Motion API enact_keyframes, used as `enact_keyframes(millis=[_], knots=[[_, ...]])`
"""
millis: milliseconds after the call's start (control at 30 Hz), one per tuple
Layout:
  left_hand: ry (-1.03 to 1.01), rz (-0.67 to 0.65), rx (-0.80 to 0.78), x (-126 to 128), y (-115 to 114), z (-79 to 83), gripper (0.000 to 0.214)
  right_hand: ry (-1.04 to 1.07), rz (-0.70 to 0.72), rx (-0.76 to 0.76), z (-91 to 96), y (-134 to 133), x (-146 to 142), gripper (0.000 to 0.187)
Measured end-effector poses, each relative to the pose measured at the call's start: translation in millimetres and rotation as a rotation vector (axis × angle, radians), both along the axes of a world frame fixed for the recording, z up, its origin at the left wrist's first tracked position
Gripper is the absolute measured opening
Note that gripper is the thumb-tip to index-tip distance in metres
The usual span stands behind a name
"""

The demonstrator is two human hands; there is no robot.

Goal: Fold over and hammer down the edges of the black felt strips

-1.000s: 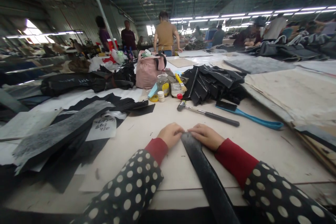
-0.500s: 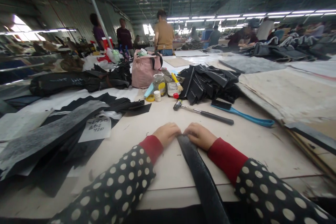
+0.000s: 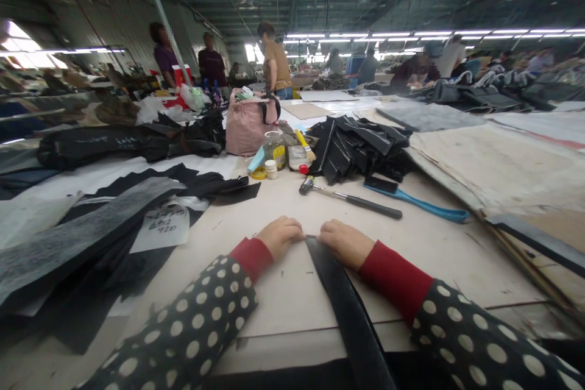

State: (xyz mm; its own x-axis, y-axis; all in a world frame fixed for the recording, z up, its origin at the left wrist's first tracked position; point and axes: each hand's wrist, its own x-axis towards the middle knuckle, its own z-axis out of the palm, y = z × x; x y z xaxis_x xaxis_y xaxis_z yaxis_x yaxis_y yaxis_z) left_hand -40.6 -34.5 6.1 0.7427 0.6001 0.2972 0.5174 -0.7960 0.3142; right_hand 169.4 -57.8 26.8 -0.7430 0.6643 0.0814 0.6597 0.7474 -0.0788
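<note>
Head: strip (image 3: 340,292) between left hand (image 3: 280,234), right hand (image 3: 345,242)

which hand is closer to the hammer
Right. The right hand sits just below the hammer handle; the left hand sits below-left of its head, slightly farther. Both pinch the black strip.

Left hand (image 3: 280,236) and right hand (image 3: 346,243) lie palms down; curled fingers nearly meet.

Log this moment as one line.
left hand: on black strip end | right hand: on same end | hammer: lying beyond, untouched
</note>
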Motion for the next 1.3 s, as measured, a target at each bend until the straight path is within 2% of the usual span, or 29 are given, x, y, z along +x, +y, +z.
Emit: enact_keyframes(millis=[200,267,400,533,600,867,1100,1167,1300], knots=[[-0.13,0.193,0.055,23,-11,13.4,0.024,-0.045,-0.057,0.011,4.7,-6,-7,0.02],[-0.111,0.215,0.011,35,-19,14.2,0.023,-0.002,-0.074,-0.006,2.0,-4,-5,0.02],[0.031,0.249,-0.114,49,-29,10.7,0.029,0.275,-0.11,-0.186,-8.1,3,10,0.027],[0.06,0.249,-0.105,47,-29,9.5,0.026,0.579,-0.303,-0.357,-17.2,7,28,0.027],[0.065,0.228,-0.084,46,-28,9.9,0.023,0.611,-0.305,-0.367,-19.1,6,30,0.025],[0.063,0.158,-0.036,45,-27,9.1,0.02,0.521,-0.166,-0.259,-16.0,4,25,0.018],[0.118,0.144,-0.023,45,-27,9.0,0.022,0.302,-0.002,-0.118,-10.1,3,25,0.022],[0.153,0.134,-0.021,46,-27,11.1,0.023,0.243,0.0,-0.089,-7.8,-2,22,0.022],[0.199,0.105,-0.028,47,-28,16.2,0.026,0.212,-0.084,-0.074,-7.4,-8,19,0.023]])
